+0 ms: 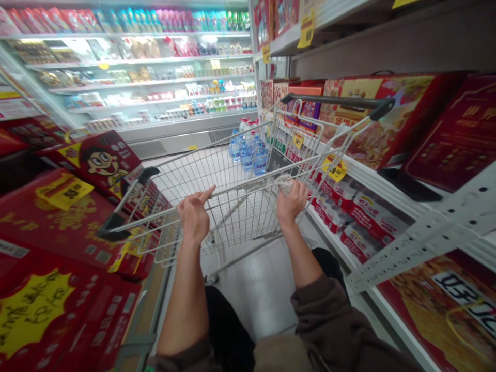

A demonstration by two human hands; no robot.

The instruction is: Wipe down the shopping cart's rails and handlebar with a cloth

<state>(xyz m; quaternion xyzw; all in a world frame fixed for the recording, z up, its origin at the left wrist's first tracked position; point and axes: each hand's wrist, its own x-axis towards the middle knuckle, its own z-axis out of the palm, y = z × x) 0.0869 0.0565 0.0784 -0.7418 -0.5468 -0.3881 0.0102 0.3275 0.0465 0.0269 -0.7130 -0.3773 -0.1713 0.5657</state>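
Note:
A wire shopping cart (240, 206) stands sideways across the aisle before me, its dark handle at the right end. My left hand (194, 216) is at the cart's near top rim, fingers curled round it and one finger stretched out to the right along the rim. Farther right, my right hand (292, 202) is closed on a crumpled pale cloth (284, 184), touching the same rim. No goods show in the basket.
Red gift boxes (73, 217) are stacked close on the left. Shelves with boxes and bottle packs (370, 214) line the right side. Beyond the cart are large water bottles (247, 154) on the floor and a lit refrigerated display (155, 95).

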